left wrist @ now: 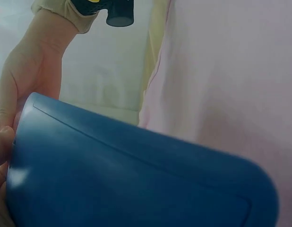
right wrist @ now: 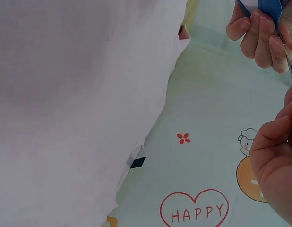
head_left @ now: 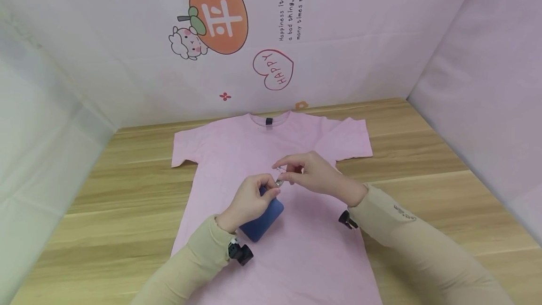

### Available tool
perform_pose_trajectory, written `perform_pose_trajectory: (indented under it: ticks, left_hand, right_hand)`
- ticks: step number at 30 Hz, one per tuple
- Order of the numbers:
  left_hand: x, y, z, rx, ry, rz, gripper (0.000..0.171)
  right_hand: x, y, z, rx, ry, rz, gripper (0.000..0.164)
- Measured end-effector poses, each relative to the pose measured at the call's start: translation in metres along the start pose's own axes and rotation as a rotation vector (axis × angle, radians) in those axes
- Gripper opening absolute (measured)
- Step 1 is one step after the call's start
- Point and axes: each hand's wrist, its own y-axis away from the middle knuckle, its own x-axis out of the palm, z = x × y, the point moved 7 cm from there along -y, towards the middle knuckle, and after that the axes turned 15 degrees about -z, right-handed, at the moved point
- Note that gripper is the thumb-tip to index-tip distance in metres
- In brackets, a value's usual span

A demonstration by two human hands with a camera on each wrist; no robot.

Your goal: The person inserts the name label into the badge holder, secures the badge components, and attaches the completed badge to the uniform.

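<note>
My left hand [head_left: 251,201] grips a flat blue case [head_left: 263,221] by its upper end, thumb on top. The case has rounded corners and a line along its border, and it fills the lower part of the left wrist view [left wrist: 136,175]. A small metal clasp [head_left: 278,183] sits at the case's top, between the two hands. My right hand [head_left: 316,173] pinches thin metal there between thumb and forefinger; its exact shape is too small to tell. Beneath both hands a pink T-shirt [head_left: 237,154] lies spread flat, collar toward the back wall.
The shirt covers the middle of a wood-grain table [head_left: 139,192]. White printed cloth [head_left: 338,36] rises behind it, with further cloth walls at left and right. Black wrist cameras hang under both sleeves, close above the shirt.
</note>
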Motion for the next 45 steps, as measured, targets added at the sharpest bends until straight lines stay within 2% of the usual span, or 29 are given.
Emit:
perform_pose_trajectory:
  ticks: [7, 13, 19, 26, 32, 37, 42, 45]
  left_hand:
    - [0.000, 0.000, 0.003, -0.033, 0.004, 0.001, 0.011]
    - [0.001, -0.002, 0.009, -0.076, 0.019, 0.050, 0.012]
    - [0.001, -0.002, 0.013, -0.145, 0.115, 0.067, 0.020]
    - [0.004, -0.001, 0.018, -0.266, 0.364, 0.148, 0.027]
    - [0.011, 0.001, 0.015, -0.306, 0.531, 0.243, 0.026]
    - [0.016, 0.004, 0.011, -0.301, 0.562, 0.317, 0.028]
    - [0.017, 0.006, 0.011, -0.313, 0.580, 0.355, 0.026]
    - [0.018, 0.007, 0.009, -0.311, 0.590, 0.367, 0.024]
  right_hand:
    - [0.000, 0.000, -0.003, -0.014, 0.006, -0.011, 0.024]
    - [-0.003, 0.000, -0.008, -0.015, 0.012, -0.011, 0.025]
    - [-0.012, 0.002, -0.011, -0.015, 0.008, -0.058, 0.031]
    - [-0.023, 0.005, -0.009, -0.196, -0.058, -0.087, 0.046]
    - [-0.021, 0.009, -0.005, -0.289, -0.099, -0.083, 0.041]
    - [-0.018, 0.011, 0.001, -0.386, -0.131, -0.100, 0.034]
    - [-0.019, 0.013, 0.011, -0.537, -0.146, -0.140, 0.030]
    - [-0.021, 0.013, 0.014, -0.594, -0.134, -0.167, 0.029]
